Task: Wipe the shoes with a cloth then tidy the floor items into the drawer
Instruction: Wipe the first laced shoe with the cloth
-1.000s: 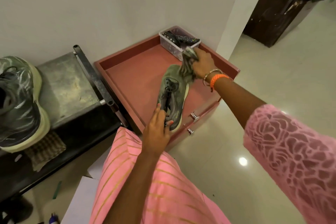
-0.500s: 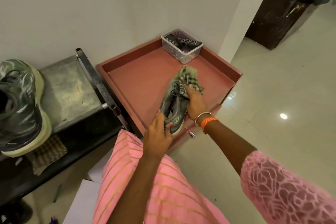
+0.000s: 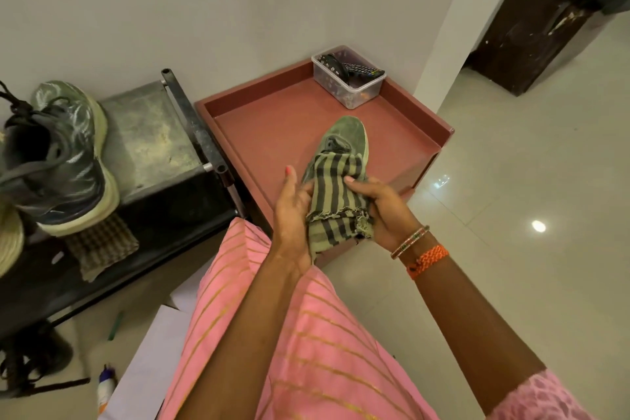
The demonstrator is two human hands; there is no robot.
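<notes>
your right hand (image 3: 381,211) has dragged the striped cloth (image 3: 335,201) back from the toe to the heel of the green sneaker (image 3: 346,138), so the toe now shows bare beyond your fingers. it pinches the cloth, fingers curled; your left hand (image 3: 295,211) grips the shoe's near end, thumb up. the shoe sits on the red cabinet top (image 3: 272,128). 1 pass looks done. the second sneaker (image 3: 59,160) waits far to your left on the metal rack (image 3: 153,133); pens and a bottle (image 3: 104,389) lie on the floor below your left arm.

Shoe (image 3: 344,136) on the cabinet top (image 3: 272,126), container (image 3: 347,85) behind it, second shoe (image 3: 64,160) on the rack (image 3: 153,133) left.
</notes>
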